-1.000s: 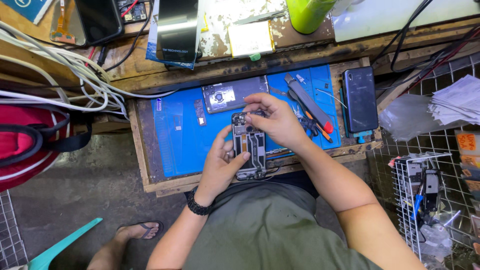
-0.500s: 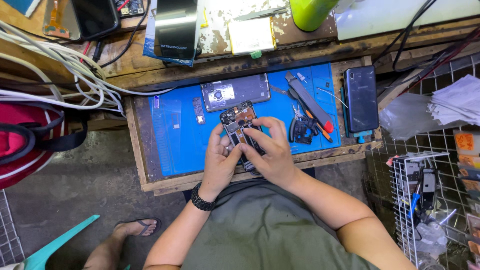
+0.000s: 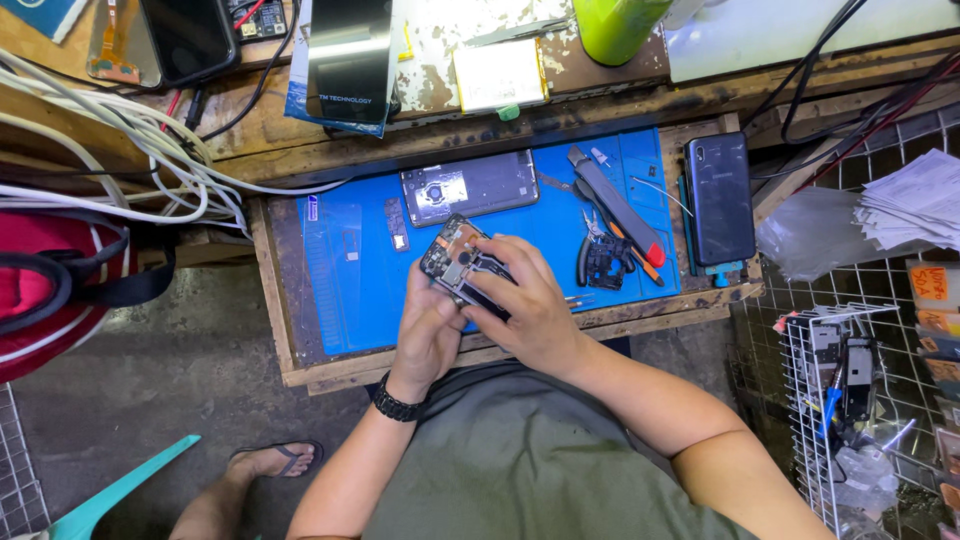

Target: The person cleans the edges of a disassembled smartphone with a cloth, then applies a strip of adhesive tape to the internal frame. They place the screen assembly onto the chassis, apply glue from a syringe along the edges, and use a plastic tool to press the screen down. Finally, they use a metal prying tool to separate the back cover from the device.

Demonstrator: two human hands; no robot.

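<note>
Hands were seen closed together on an opened phone (image 3: 462,262), its inner parts facing up: the left hand (image 3: 428,335) gripped it from below while the right hand (image 3: 530,305) was wrapped over its lower half, above the near edge of the blue work mat (image 3: 350,280). Just beyond it on the mat a grey back cover (image 3: 470,186) was laid flat, with black pliers (image 3: 597,255) to the right. Farther right, a dark phone (image 3: 719,197) was set at the mat's edge.

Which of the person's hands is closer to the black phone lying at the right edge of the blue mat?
Right. The right hand is on the opened phone, on the side toward the black phone; the left hand holds it from the far side.
</note>
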